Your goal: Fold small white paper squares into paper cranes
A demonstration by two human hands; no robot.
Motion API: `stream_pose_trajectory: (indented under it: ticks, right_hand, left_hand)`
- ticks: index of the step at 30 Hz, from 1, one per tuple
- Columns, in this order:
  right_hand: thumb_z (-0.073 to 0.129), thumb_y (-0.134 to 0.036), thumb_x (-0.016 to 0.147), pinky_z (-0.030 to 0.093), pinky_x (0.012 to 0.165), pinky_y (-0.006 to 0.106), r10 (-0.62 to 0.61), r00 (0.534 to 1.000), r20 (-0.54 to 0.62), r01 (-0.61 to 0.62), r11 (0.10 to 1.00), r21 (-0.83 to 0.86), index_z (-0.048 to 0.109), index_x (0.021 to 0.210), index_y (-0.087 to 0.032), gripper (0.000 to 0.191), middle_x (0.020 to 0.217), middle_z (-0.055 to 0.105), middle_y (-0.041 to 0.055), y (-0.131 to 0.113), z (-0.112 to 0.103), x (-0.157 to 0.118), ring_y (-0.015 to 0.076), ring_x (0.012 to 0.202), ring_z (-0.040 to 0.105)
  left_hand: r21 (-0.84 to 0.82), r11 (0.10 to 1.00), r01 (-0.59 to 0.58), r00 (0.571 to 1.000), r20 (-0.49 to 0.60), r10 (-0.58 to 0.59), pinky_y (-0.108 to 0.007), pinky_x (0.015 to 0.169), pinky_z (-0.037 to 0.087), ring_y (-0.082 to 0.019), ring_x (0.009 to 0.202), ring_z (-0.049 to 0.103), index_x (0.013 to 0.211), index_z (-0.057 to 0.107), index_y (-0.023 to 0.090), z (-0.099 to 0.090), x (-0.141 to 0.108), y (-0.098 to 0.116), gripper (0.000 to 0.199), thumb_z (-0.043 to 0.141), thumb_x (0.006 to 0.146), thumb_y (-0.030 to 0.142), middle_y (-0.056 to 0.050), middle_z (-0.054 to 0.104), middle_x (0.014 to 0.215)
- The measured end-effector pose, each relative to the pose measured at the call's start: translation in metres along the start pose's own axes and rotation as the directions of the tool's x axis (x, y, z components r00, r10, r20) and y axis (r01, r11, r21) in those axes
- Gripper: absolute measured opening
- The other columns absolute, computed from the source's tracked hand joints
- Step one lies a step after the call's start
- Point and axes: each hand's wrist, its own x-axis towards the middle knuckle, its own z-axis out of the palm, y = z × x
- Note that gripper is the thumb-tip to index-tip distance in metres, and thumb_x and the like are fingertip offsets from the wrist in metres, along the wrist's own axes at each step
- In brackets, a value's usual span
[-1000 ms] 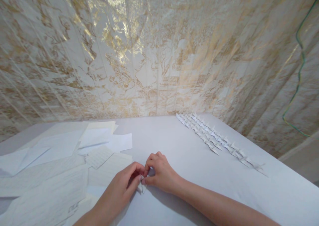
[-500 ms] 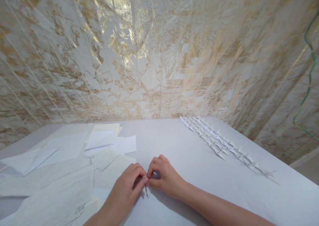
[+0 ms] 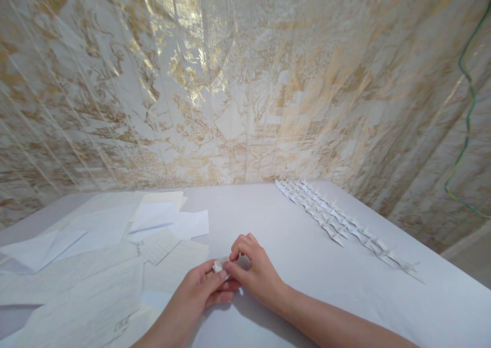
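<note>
Between my hands is a small folded piece of white paper (image 3: 220, 264), held above the table near its front. My left hand (image 3: 207, 285) grips it from the left, thumb on top and fingers curled beneath. My right hand (image 3: 251, 261) pinches its right side between thumb and forefinger. Part of the folded paper is hidden behind the fingertips. Off to the right, several small folded paper figures (image 3: 333, 212) with pointed tips stand in slanting rows on the table.
Loose sheets of paper (image 3: 95, 292), some with faint writing, overlap across the left of the white table (image 3: 245, 210). A white and gold patterned curtain (image 3: 245, 82) hangs behind it. A green cord (image 3: 467, 118) runs down at the far right.
The folded paper has been turned and lifted a little, its points no longer hanging downward. My left fingers have moved underneath it, while my right hand has shifted slightly right.
</note>
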Motion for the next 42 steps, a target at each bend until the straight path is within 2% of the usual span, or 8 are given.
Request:
stream_pose_trajectory:
  ticks: [4,10,13,16,23,28,32,42]
  right_hand:
    - [0.070,-0.005,0.078,0.033,0.078,0.031,-0.093,0.994,0.051,0.100,0.986,-0.135,0.052,0.072,-0.020,0.023,0.074,0.055,-0.0031,0.001,0.000,0.000,0.0175,0.079,0.048]
    - [0.060,-0.010,0.081,0.033,0.073,0.032,-0.171,0.983,0.070,0.183,0.949,-0.255,0.049,0.072,-0.021,0.018,0.073,0.056,-0.0014,0.000,0.000,-0.003,0.0183,0.075,0.047]
    - [0.061,-0.012,0.081,0.036,0.074,0.032,-0.203,0.973,0.108,0.227,0.927,-0.299,0.058,0.084,-0.020,0.009,0.078,0.061,0.0005,-0.002,0.000,-0.002,0.0194,0.077,0.051]
    - [0.062,-0.011,0.079,0.038,0.073,0.031,-0.245,0.959,0.139,0.279,0.898,-0.340,0.063,0.099,-0.019,0.021,0.081,0.065,0.0020,-0.001,0.003,-0.001,0.0195,0.076,0.054]
    - [0.055,-0.005,0.079,0.037,0.065,0.028,-0.306,0.930,0.206,0.364,0.849,-0.383,0.062,0.083,-0.020,0.017,0.073,0.065,0.0012,0.008,0.006,-0.002,0.0169,0.066,0.053]
    - [0.050,-0.005,0.080,0.040,0.064,0.024,-0.279,0.942,0.185,0.294,0.954,-0.056,0.068,0.087,-0.020,0.024,0.070,0.057,-0.0010,0.005,-0.004,-0.001,0.0148,0.066,0.052]
    - [0.054,-0.009,0.083,0.042,0.064,0.023,-0.167,0.965,0.201,0.139,0.979,0.146,0.074,0.089,-0.019,0.023,0.073,0.057,-0.0013,0.002,-0.009,-0.001,0.0133,0.067,0.054]
    - [0.057,-0.013,0.080,0.038,0.057,0.022,0.109,0.979,0.175,-0.147,0.964,0.221,0.072,0.087,-0.018,0.017,0.068,0.057,-0.0037,0.001,-0.003,-0.001,0.0107,0.059,0.047]
  left_hand:
    - [0.010,1.000,-0.012,0.999,-0.038,0.013,-0.023,0.067,0.056,-0.020,0.081,0.074,0.093,0.076,0.016,0.000,0.004,-0.001,0.060,0.088,0.059,0.064,-0.007,0.079,0.084]
    - [0.020,1.000,-0.021,1.000,-0.020,0.021,-0.020,0.059,0.052,-0.017,0.072,0.070,0.085,0.075,0.015,0.003,0.006,-0.001,0.062,0.088,0.054,0.066,-0.004,0.075,0.075]
    - [0.038,0.998,-0.042,0.999,-0.006,0.043,-0.019,0.055,0.048,-0.013,0.062,0.062,0.079,0.073,0.014,0.005,0.006,-0.002,0.060,0.087,0.055,0.067,-0.002,0.071,0.067]
    - [0.056,0.996,-0.073,0.997,0.008,0.072,-0.019,0.051,0.043,-0.010,0.054,0.053,0.073,0.070,0.013,0.006,0.006,-0.004,0.057,0.087,0.057,0.065,0.001,0.066,0.061]
    - [0.079,0.993,-0.085,0.996,0.042,0.081,-0.019,0.049,0.038,-0.009,0.053,0.052,0.077,0.070,0.014,0.007,0.006,-0.002,0.046,0.086,0.063,0.054,0.000,0.067,0.062]
    - [0.084,0.996,-0.039,0.998,0.059,0.034,-0.023,0.055,0.048,-0.017,0.064,0.067,0.083,0.071,0.013,0.004,0.004,0.001,0.054,0.086,0.059,0.060,-0.007,0.075,0.069]
    - [0.078,0.996,-0.035,0.998,0.053,0.031,-0.025,0.055,0.049,-0.018,0.062,0.067,0.086,0.072,0.013,0.002,0.004,0.001,0.061,0.087,0.057,0.065,-0.008,0.076,0.069]
    - [0.048,0.998,-0.033,0.996,0.080,0.029,-0.025,0.060,0.051,-0.015,0.062,0.068,0.092,0.073,0.011,0.001,0.003,-0.001,0.061,0.083,0.066,0.066,-0.010,0.079,0.077]
